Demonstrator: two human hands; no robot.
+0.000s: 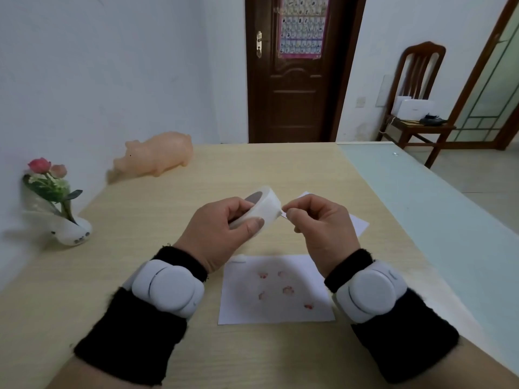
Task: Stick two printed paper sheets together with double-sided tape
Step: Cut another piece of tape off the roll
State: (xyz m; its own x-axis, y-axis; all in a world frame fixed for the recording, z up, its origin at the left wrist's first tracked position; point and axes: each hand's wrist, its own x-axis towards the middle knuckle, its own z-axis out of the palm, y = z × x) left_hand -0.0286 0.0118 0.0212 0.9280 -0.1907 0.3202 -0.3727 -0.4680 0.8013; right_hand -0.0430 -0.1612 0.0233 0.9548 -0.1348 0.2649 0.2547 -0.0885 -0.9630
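My left hand (pixel 219 231) grips a white roll of double-sided tape (pixel 265 204) above the table, thumb across its side. My right hand (pixel 317 220) pinches the loose end of the tape at the roll's right edge between thumb and forefinger. A printed sheet (pixel 276 290) with small pink figures lies flat on the table below my hands. A second white sheet (pixel 358 224) lies farther back and is mostly hidden behind my right hand.
A pink pig figure (pixel 157 157) stands at the table's back left. A small vase with flowers (pixel 56 200) leans against the left wall. The wooden table (pixel 140 248) has a pale green strip (pixel 421 220) along its right side. A chair (pixel 415 102) stands beyond.
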